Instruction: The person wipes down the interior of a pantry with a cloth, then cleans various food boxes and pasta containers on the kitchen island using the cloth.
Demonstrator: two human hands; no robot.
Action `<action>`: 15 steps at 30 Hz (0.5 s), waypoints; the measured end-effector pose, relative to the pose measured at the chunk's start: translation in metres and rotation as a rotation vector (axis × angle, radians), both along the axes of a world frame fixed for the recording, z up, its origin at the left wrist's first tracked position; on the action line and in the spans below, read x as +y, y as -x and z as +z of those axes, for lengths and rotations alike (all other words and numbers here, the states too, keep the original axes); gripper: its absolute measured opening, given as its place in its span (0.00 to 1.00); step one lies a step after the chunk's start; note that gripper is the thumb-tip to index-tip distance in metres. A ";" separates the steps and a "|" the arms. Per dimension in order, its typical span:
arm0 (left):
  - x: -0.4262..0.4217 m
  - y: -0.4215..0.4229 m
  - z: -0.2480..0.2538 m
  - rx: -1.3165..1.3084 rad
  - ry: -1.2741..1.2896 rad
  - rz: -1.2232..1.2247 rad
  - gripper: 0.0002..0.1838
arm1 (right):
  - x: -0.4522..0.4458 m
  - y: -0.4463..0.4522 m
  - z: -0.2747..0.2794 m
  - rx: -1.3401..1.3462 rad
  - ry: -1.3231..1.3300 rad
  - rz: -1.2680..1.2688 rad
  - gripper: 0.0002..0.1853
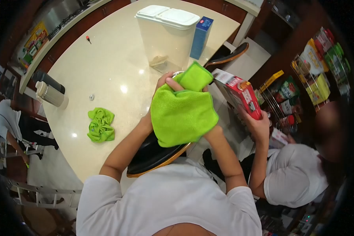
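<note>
A bright green microfibre cloth hangs in front of me above the table's edge. My left hand grips its upper left side, the thumb lying over the fabric. Behind the cloth's right side is my right hand, mostly covered, with only the wrist and a bit of finger showing at the edge; it appears to hold the cloth too. A small shiny rim peeks out by my left fingers, and what it belongs to is hidden. On the table to the left lies a second green cloth, crumpled.
A clear bin with a white lid and a blue box stand on the cream table. Bottles stand at its left edge. A black chair is close below me. At right, another person holds a red box beside stocked racks.
</note>
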State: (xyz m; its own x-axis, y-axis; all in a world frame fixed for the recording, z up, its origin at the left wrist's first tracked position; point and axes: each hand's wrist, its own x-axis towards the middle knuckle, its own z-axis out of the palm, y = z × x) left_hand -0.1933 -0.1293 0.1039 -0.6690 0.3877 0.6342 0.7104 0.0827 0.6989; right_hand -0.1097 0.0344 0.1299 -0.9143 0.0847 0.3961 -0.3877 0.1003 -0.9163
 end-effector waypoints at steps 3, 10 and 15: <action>0.004 -0.012 0.018 -0.229 -0.143 -0.057 0.37 | -0.006 0.008 0.007 0.018 -0.057 -0.004 0.22; 0.013 -0.039 0.063 -0.215 -0.356 0.024 0.42 | -0.034 -0.008 0.008 0.150 -0.309 -0.106 0.22; 0.001 -0.030 0.058 -1.019 -0.703 -0.380 0.32 | -0.054 -0.022 0.000 0.278 -0.422 -0.185 0.22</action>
State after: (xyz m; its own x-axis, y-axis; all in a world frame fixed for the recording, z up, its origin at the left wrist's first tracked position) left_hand -0.1631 -0.1284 0.1618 -0.8903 0.4526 0.0513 -0.2668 -0.6094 0.7466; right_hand -0.0873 -0.0196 0.1297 -0.7552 0.0157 0.6553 -0.5506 0.5273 -0.6471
